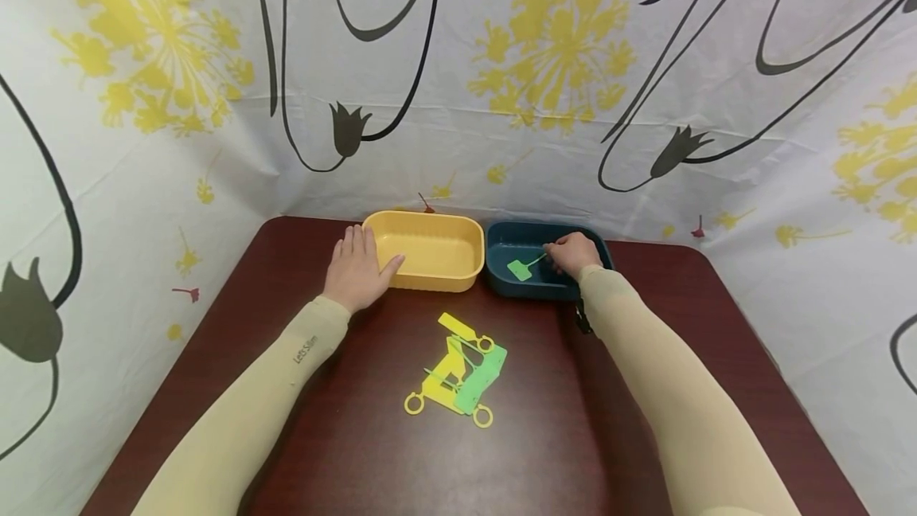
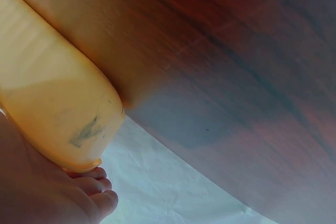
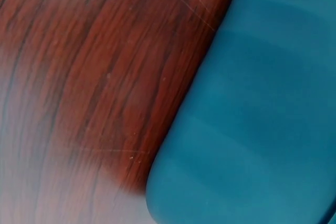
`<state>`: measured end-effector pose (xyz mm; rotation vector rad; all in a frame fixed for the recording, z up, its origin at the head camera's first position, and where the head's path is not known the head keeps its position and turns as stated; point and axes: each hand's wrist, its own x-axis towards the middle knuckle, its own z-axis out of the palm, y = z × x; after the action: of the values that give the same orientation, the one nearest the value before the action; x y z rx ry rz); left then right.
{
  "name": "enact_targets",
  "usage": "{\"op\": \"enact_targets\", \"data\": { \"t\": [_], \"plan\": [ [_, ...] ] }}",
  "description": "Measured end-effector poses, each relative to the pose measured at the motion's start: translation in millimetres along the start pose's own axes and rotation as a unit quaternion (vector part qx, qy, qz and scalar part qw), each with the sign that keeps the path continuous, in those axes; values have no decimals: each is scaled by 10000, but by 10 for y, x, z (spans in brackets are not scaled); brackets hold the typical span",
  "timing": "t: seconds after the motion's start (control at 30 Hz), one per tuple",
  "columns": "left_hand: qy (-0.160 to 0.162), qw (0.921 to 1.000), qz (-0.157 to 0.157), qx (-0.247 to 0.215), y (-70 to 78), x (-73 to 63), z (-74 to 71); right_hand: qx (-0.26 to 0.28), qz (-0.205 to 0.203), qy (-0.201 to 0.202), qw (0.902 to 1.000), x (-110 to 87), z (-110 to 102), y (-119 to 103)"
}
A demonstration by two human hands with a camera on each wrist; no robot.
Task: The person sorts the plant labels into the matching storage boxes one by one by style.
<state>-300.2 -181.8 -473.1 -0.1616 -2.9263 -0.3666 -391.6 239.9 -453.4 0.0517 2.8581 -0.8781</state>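
Observation:
My right hand (image 1: 575, 254) reaches over the dark blue tray (image 1: 512, 287) and pinches the thin tail of a green plastic tag tie (image 1: 519, 270). The flat square head of the tie hangs or lies inside that tray; which, I cannot tell. My left hand (image 1: 356, 269) rests on the left rim of the yellow tray (image 1: 430, 283), fingers straight. In the left wrist view, fingers (image 2: 89, 184) lie along the rim of the yellow tray (image 2: 58, 108). Only the blue tray's outer wall (image 3: 241, 140) and the table show in the right wrist view.
On the dark red table (image 1: 530, 436), nearer than the trays, lies a loose pile of green tag ties (image 1: 480, 381) and yellow tags with ring ends (image 1: 456, 326). The two trays stand side by side near the patterned cloth (image 1: 444, 158) at the back.

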Motion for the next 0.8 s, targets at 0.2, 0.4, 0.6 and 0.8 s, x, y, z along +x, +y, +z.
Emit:
{"op": "enact_targets", "data": {
  "t": [0.2,0.4,0.6,0.8],
  "plan": [
    [-8,10000,8,24,6,-10,-9,-41,23,-23,10000,4,-26,14],
    [-9,10000,5,38,-1,-29,-16,-226,-124,44,9997,-50,-42,-76],
    [-40,10000,-14,34,-3,-38,-14,-273,-417,357,9981,-68,-21,-166],
    [-49,10000,29,23,-2,-11,-1,-200,-838,826,9929,-184,-65,-343]
  ]
}}
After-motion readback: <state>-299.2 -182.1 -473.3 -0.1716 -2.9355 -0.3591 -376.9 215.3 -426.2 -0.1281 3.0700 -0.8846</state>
